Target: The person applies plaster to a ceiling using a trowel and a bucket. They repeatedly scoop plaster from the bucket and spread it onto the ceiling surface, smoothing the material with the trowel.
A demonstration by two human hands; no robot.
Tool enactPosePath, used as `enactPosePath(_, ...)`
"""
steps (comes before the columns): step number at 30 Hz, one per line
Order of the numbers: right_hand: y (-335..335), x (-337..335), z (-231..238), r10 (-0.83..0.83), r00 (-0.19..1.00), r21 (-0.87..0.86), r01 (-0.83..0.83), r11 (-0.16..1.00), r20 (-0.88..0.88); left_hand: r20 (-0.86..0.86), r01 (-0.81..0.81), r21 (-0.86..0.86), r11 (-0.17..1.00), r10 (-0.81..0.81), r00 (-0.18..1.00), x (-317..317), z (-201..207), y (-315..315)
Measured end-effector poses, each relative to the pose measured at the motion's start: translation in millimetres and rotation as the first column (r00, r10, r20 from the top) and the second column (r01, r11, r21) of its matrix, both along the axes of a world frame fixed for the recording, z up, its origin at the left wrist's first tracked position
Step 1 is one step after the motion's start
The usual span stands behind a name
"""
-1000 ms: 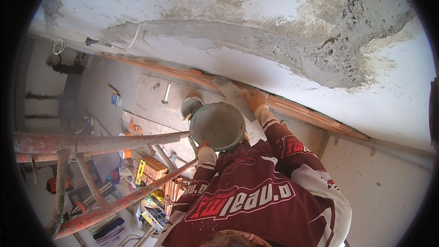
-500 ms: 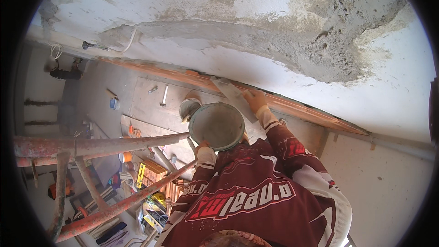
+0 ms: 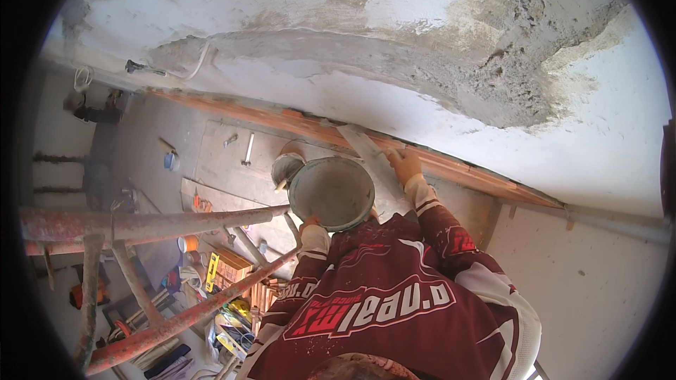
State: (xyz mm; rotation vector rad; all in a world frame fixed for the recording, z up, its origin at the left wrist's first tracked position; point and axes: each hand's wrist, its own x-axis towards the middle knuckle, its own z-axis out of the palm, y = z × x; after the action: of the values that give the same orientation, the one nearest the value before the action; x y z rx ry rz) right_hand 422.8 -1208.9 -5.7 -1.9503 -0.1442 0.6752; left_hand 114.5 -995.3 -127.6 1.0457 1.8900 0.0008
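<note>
Two rusty red scaffold tubes cross the lower left, with tools and boxes lying on the floor far below them. Right of the tubes, the left hand grips the near rim of a round grey mortar pan, fingers curled around its edge, holding it up at chest height. Just beyond the pan, the right hand, gloved, is wrapped tight around the handle of a flat trowel, whose blade lies pressed against the orange brick course at the wall's top. Above it spreads the patchy grey-plastered ceiling.
</note>
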Motion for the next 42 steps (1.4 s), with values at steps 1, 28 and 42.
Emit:
enactPosePath(1,0,-1,-1,0.028,1.000,-0.006,-0.028,1.000,0.000,0.009,-0.011,-0.001,1.000,0.011,1.000,-2,0,0)
enactPosePath(28,73,-16,-48,0.023,0.976,0.053,-0.035,0.998,0.216,0.123,-0.076,-0.036,0.996,0.080,0.989,-14,56,-20)
enactPosePath(42,106,-33,-30,0.012,0.984,0.126,-0.035,0.991,0.179,0.054,-0.123,-0.057,0.991,0.127,0.990,-42,13,-3)
